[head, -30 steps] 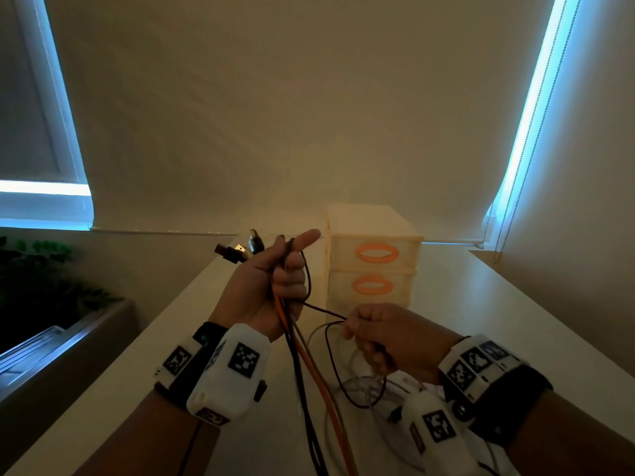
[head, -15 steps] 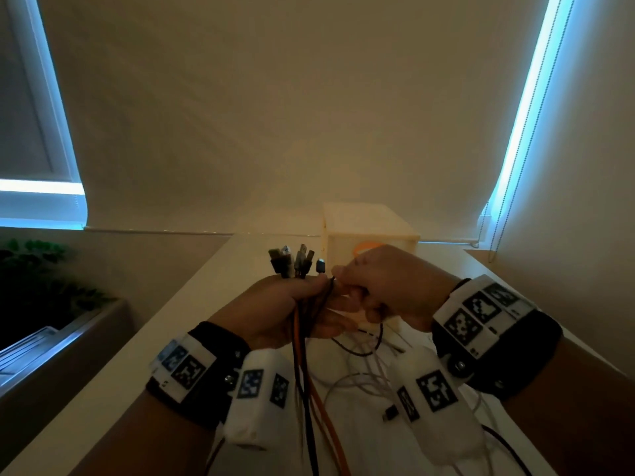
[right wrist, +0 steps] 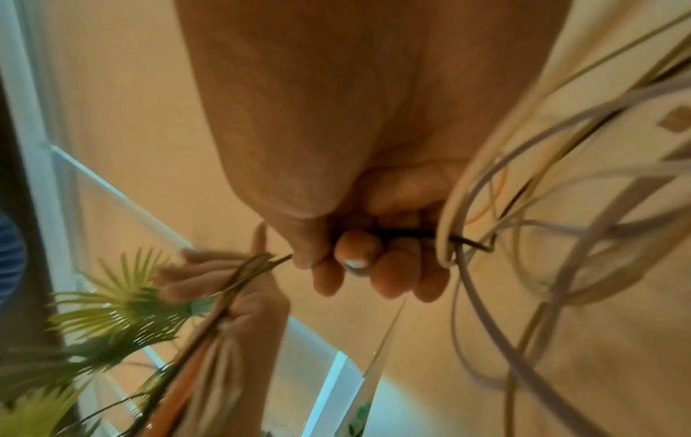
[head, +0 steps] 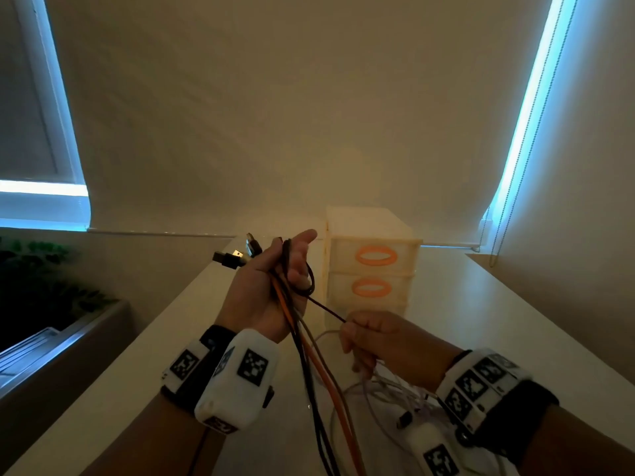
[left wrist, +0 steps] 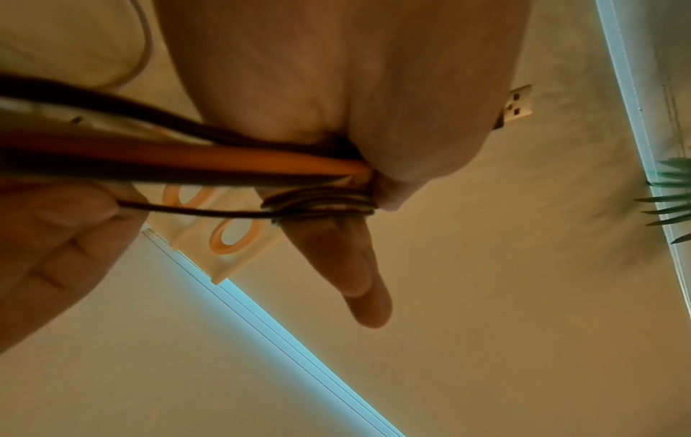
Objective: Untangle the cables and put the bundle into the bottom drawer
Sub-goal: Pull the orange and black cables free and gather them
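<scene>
My left hand (head: 275,280) is raised in the head view and grips a bundle of cables (head: 302,341), orange, black and grey, with USB plugs (head: 237,255) sticking out past the knuckles. A thin dark cable (head: 323,307) loops around its fingers and runs taut down to my right hand (head: 364,338), which pinches it low over the table. In the right wrist view the right hand's fingers (right wrist: 359,260) curl around that thin cable (right wrist: 467,241). Loose white cables (head: 378,386) lie beneath the right hand. The small drawer unit (head: 371,266) stands behind, both orange-handled drawers closed, the bottom drawer (head: 371,288) below.
The white table (head: 498,321) runs from me to the window blind (head: 275,115). A green plant (head: 41,286) sits in a dark planter at the left, off the table edge. A bead cord (head: 515,159) hangs at the right window.
My right hand has dropped from beside the left hand's fingertips down toward the table, drawing the thin dark cable out. The left hand has turned, and its plugs now point left.
</scene>
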Motion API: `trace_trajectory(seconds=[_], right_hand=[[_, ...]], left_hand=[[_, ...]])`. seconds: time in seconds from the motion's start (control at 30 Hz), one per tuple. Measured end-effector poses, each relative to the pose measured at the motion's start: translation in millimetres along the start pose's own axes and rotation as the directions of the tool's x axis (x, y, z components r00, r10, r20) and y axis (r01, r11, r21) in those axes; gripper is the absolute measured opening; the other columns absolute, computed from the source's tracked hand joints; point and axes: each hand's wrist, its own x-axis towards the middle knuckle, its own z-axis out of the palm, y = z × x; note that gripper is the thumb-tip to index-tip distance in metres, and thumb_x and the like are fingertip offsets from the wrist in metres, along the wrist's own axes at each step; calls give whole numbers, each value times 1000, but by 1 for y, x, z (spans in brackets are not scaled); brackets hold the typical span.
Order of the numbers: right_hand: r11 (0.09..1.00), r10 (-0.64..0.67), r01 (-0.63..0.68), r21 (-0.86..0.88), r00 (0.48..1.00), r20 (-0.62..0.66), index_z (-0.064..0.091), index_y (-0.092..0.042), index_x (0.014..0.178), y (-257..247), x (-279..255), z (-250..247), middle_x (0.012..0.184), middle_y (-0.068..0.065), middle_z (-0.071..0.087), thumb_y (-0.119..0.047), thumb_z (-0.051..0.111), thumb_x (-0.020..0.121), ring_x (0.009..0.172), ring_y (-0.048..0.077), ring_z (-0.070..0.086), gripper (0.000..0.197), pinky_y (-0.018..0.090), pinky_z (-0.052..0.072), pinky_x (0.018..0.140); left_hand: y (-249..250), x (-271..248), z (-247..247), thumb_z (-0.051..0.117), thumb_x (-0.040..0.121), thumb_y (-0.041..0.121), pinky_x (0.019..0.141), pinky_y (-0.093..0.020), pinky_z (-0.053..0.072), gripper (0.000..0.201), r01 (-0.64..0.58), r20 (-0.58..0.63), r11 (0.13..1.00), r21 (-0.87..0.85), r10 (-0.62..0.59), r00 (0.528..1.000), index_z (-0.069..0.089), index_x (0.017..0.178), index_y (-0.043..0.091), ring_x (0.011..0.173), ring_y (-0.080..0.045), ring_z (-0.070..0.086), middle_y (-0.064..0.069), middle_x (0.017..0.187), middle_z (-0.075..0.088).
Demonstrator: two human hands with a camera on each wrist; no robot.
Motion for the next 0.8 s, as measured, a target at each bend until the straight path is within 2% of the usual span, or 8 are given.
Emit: trace_trajectory(seconds=[0.13,0.2,0.3,0.43,0.53,0.63,0.73,0.8], right_hand=[[994,84,-80,75,995,-55,61,-9,81,23,12,-7,58,3,53,-24,47,104,58,18,57,30,55,54,86],[985,120,-109,136,990,-76,60,-10,77,20,22,-7,58,4,54,-25,51,102,57,20,56,31,57,53,86],[991,101,-89,99,988,-120,61,-10,79,-4,36,-12,61,7,53,-28,53,101,54,19,49,29,38,50,59],[994,41,-58,-96,985,-166,64,-15,75,-42,47,-29,61,5,55,-34,59,96,53,18,48,29,30,40,52],[979,30,-75,-188,973,-230,66,-18,69,-58,51,-34,52,-4,53,-40,62,93,46,12,47,32,28,41,52],[986,24,-61,-157,973,-229,64,-15,74,-67,47,-26,56,-2,55,-33,57,96,44,10,49,29,28,44,49],[999,32,-35,-19,988,-153,63,-12,82,-71,40,-11,62,5,59,-20,49,99,47,14,53,24,28,46,47],[1000,3,-2,8,994,-106,61,-14,83,-68,36,-3,63,5,62,-20,45,102,50,15,57,26,27,48,48]], left_hand=[[6,0,-8,44,103,27,38,-16,43,48,120,208,991,60,-130,969,51,138,-5,43,-4,52,-1,64,61],[3,-4,-7,45,101,27,37,-16,41,48,173,263,959,224,-231,937,58,132,-7,41,-5,52,-4,65,63],[-1,-11,-5,46,101,26,35,-16,41,42,201,185,833,516,-337,923,72,116,-4,41,-11,59,-10,67,69],[3,-10,-6,46,98,31,41,-20,49,46,305,34,666,681,-445,895,76,109,-2,65,-27,74,-22,95,75],[0,-5,-6,47,101,30,44,-22,51,44,290,-52,656,697,-357,933,71,115,-3,72,-32,75,-25,105,73],[-9,1,-5,38,109,28,56,-27,58,41,171,-91,748,641,-148,985,67,116,1,75,-29,74,-22,103,74],[-15,5,-7,38,109,31,66,-30,59,41,61,-110,854,518,-4,994,66,121,4,79,-24,73,-15,102,74],[-14,7,-7,35,110,34,73,-33,58,42,2,-120,914,406,51,991,62,129,7,92,-24,74,-12,111,75]])
